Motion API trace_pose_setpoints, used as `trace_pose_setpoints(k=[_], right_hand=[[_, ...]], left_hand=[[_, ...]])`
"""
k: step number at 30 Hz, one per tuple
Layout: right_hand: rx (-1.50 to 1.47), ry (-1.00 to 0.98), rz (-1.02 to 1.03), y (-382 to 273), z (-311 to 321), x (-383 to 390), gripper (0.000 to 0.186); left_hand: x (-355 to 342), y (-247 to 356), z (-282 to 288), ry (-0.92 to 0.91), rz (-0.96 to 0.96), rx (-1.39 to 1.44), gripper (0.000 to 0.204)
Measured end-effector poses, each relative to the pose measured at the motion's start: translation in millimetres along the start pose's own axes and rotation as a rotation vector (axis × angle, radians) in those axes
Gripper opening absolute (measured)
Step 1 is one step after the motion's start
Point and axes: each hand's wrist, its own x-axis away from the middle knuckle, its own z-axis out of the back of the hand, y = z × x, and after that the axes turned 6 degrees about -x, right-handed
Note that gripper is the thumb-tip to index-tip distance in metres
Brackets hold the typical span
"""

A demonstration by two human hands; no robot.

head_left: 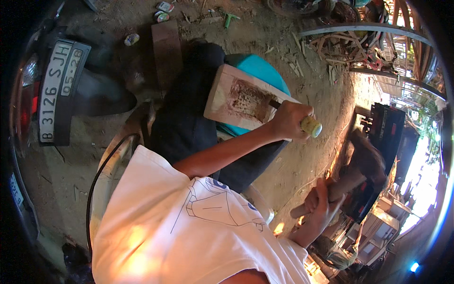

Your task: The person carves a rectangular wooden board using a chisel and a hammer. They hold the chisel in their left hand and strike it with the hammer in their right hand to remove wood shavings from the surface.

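Observation:
A pale wooden block (215, 102) rests across my lap, with a rough, reddish-brown hollow cut into its upper face. My left hand (291, 120) is closed round a chisel (310, 127) with a yellowish handle. Its dark blade reaches down into the right end of the hollow. To the right, my right hand (324, 201) grips the handle of a wooden mallet (366, 163), whose dark head is raised away from the chisel and slightly blurred. A turquoise thing (257, 68) lies under the block, mostly covered.
A motorcycle's rear end with a number plate (61, 92) stands at the left. Near it lies a brown board (166, 52). Wood scraps (338, 47) are heaped at the far right, and small litter (132, 39) dots the dirt ground. Dark boxy things (378, 142) stand beyond the mallet.

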Motion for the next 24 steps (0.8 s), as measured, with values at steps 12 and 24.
trace_pose_setpoints(k=[12,24], right_hand=[[0.000,-0.151,0.068,21,16,4,0.019],[0.003,-0.073,-0.162,63,16,2,0.027]], left_hand=[[1,-1,12,-0.083,0.074,0.044,0.027],[0,-8,15,-0.065,0.014,-0.071,0.024]])
